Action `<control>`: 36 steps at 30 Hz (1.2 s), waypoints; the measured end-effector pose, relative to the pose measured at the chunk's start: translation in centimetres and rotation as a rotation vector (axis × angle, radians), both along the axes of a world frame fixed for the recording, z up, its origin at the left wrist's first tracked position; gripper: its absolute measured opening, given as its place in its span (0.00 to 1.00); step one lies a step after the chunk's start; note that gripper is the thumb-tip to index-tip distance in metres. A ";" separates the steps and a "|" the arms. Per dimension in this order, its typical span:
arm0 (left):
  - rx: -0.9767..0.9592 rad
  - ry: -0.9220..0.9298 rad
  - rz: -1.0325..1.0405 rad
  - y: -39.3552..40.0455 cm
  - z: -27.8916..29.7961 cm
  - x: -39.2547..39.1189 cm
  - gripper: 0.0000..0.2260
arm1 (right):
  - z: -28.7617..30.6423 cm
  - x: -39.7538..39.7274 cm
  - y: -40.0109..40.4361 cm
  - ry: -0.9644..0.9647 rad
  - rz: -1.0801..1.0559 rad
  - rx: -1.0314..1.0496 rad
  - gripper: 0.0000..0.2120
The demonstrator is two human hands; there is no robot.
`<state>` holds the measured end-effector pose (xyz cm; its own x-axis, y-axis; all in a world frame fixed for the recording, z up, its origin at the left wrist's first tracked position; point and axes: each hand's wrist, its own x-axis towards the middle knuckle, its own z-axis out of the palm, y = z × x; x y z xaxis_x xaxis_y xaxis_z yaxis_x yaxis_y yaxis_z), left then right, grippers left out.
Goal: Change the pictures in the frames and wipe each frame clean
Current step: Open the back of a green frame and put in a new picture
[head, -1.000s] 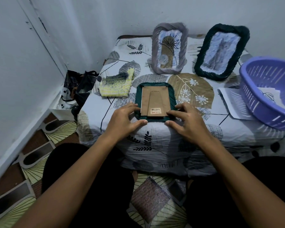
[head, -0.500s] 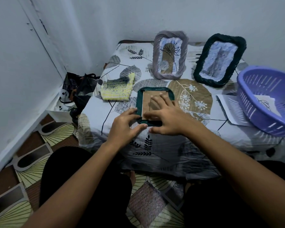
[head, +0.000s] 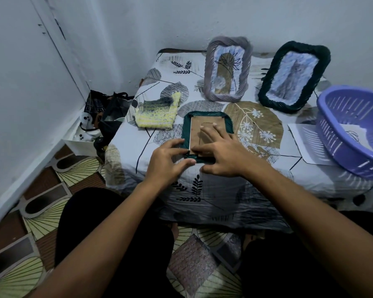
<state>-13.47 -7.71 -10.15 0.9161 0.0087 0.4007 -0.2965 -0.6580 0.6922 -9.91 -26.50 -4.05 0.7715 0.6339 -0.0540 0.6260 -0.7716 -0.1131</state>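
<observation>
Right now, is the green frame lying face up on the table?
No, the green frame lies face down, its brown backing under the right hand.

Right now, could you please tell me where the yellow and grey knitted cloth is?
The yellow and grey knitted cloth lies flat on the bed's left side, just left of the face-down green frame.

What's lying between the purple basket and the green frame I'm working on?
In the head view, a white sheet of paper pokes out beside the purple basket; toward the green frame there is only bare leaf-print bedsheet.
</observation>
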 end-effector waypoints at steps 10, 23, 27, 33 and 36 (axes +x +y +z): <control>0.077 -0.069 -0.049 0.4 -0.1 0.3 0.18 | -0.9 0.3 -0.4 0.044 -0.042 0.052 0.35; 0.223 -0.197 -0.133 1.4 -0.4 1.0 0.17 | -1.4 0.4 -0.4 0.041 -0.051 0.083 0.35; 0.333 -0.260 -0.154 1.7 -0.2 1.2 0.17 | -1.7 0.5 -0.4 0.015 -0.045 0.096 0.35; 0.226 -0.117 -0.148 1.9 -0.3 1.0 0.21 | -2.1 -1.3 -2.7 0.084 -0.208 0.634 0.33; 0.162 -0.078 -0.120 1.4 -0.2 0.8 0.25 | -2.8 -1.8 -5.3 0.077 -0.377 0.741 0.29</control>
<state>-12.69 -6.34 -10.33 0.8727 -0.1688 0.4581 -0.4281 -0.7156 0.5519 -11.66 -31.80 -6.84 0.9503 0.2265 0.2136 0.3104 -0.6369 -0.7058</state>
